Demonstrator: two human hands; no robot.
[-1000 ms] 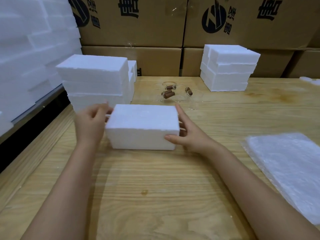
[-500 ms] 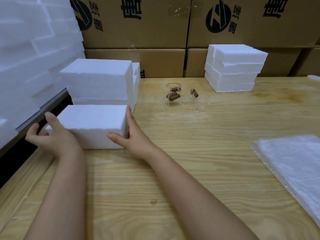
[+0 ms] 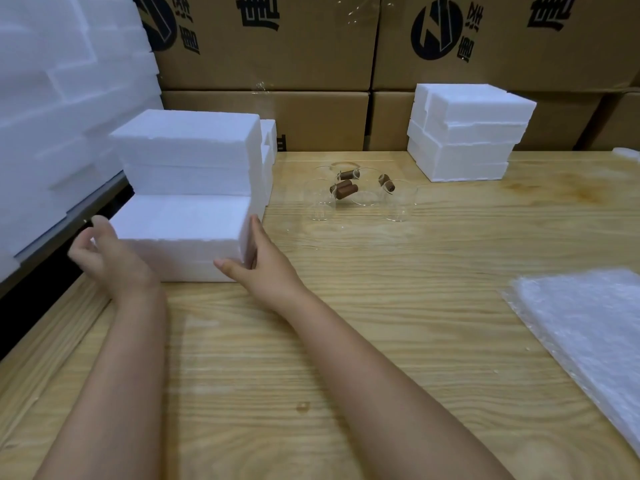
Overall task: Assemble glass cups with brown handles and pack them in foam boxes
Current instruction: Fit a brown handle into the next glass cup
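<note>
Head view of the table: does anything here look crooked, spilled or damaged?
The foam stack at the back right is askew: its layers are offset, so edges do not line up. The glass cups sit in a loose huddle, brown handles pointing different ways. A small dark spot marks the table. Nothing looks broken.
</note>
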